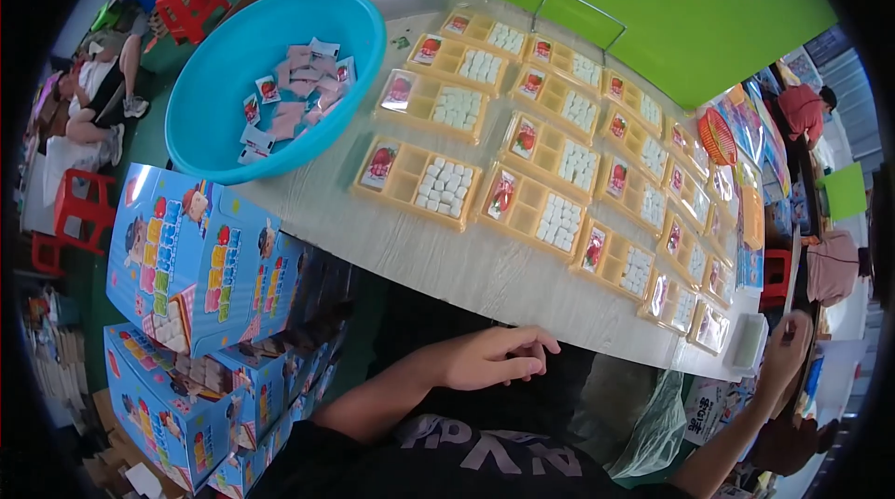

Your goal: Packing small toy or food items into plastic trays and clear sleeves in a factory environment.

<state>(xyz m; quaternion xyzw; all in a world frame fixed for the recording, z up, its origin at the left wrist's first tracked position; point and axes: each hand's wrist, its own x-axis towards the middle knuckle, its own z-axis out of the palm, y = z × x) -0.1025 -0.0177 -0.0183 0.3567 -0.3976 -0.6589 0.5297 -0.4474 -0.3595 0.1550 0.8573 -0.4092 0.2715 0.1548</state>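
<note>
My left hand [499, 357] hovers at the table's near edge, fingers loosely bent, thumb apart, holding nothing. At the far right, my right hand [791, 347] is raised with its fingers curled around something small that I cannot make out. Beside it a whitish translucent container [749, 341] stands at the table's corner. Rows of yellow plastic trays [403, 184] cover the table, many with a strawberry-printed packet [380, 166] in one compartment and white marshmallow-like pieces [444, 188] in another. A turquoise basin [210, 80] at the left holds pink packets [291, 117] and strawberry-printed sachets.
Blue printed cartons [200, 257] are stacked left of me, below the basin. A green panel [653, 5] with a wire frame [578, 19] borders the table's far side. A red basket [718, 136] stands at the right. Other people sit at left and right; red stools [191, 5] stand at left.
</note>
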